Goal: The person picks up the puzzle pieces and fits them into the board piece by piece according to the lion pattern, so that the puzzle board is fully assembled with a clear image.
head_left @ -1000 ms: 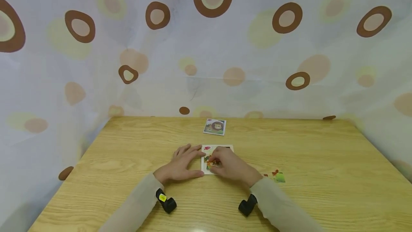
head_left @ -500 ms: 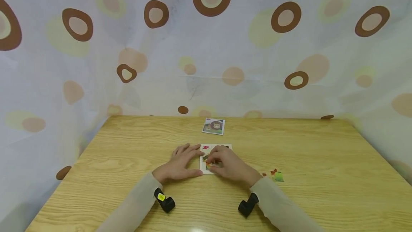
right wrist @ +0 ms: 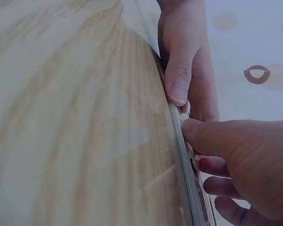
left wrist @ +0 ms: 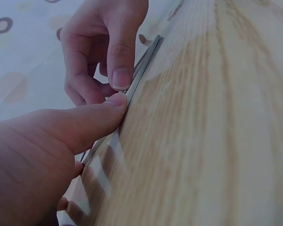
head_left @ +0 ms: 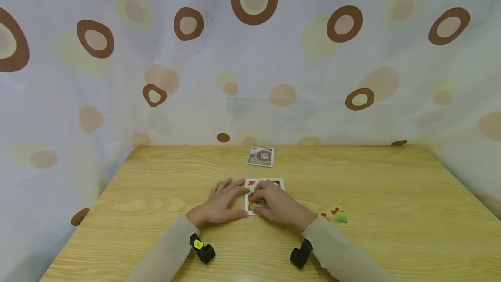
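Observation:
In the head view, a white-framed picture puzzle point(head_left: 253, 186) lies flat on the wooden table, part of its picture covered by fingers. My left hand point(head_left: 221, 205) rests at its left edge, fingers spread and thumb point(left wrist: 96, 115) stretched to the near corner. My right hand point(head_left: 281, 203) reaches over the puzzle from the right with curled fingers. Between its thumb and fingertips it pinches a small orange puzzle piece point(head_left: 254, 204), low over the left part of the picture; most of the piece is hidden. From the right wrist view, the board point(right wrist: 181, 146) shows edge-on, with my right thumb point(right wrist: 198, 132) at its surface.
Several loose colourful puzzle pieces point(head_left: 341, 217) lie right of the board, partly behind my right wrist. A square card with a lion picture point(head_left: 261, 156) lies farther back on the table point(head_left: 383, 186). A patterned cloth point(head_left: 282, 64) hangs behind the table.
My right fingertips have shifted slightly left over the puzzle with the piece. My left hand stays at the board's edge. The head view has tilted a little.

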Demonstrator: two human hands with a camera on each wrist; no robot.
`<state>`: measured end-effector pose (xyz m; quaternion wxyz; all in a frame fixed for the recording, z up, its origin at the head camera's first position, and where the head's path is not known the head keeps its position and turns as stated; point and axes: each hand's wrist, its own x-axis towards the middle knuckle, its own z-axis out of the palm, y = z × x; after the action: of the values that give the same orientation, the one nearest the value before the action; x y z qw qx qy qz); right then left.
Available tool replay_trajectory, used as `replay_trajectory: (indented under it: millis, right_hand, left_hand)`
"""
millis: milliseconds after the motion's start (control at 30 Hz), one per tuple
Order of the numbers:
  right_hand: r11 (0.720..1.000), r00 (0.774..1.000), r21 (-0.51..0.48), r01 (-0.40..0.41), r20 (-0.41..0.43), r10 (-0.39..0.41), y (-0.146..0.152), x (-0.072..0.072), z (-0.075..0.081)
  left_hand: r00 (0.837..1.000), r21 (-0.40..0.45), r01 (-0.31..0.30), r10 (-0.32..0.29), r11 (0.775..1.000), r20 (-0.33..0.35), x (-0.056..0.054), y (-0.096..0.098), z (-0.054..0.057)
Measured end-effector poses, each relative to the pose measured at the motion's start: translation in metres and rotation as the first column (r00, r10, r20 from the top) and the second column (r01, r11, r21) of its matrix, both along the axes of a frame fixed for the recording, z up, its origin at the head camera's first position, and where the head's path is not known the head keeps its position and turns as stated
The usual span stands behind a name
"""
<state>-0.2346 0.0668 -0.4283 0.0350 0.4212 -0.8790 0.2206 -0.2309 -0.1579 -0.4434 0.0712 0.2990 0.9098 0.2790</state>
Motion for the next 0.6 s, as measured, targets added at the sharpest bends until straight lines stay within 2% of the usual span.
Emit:
replay_trajectory:
  millis: [333,467,600]
  right_hand:
    - [0.999,0.990,0.033,-0.041,-0.134,0.045,-0.0074,-0.0033,0.0000]
    - [0.999,0.990,0.037,-0.039,-0.131,0.043,-0.0079,-0.0027,0.0015]
    - [0.998,0.995,0.026,-0.049,-0.082,0.051,-0.0058,-0.0007,0.0014]
  left_hand:
    - [1.000,-0.001,0.005,-0.005,1.000,-0.002,-0.0001,-0.0051,0.0035]
    - [1.000,-0.001,-0.003,0.003,1.000,0.007,-0.0005,-0.0047,0.0035]
    - [1.000,-0.018,-0.006,0.006,1.000,0.014,-0.0007,-0.0031,0.0015]
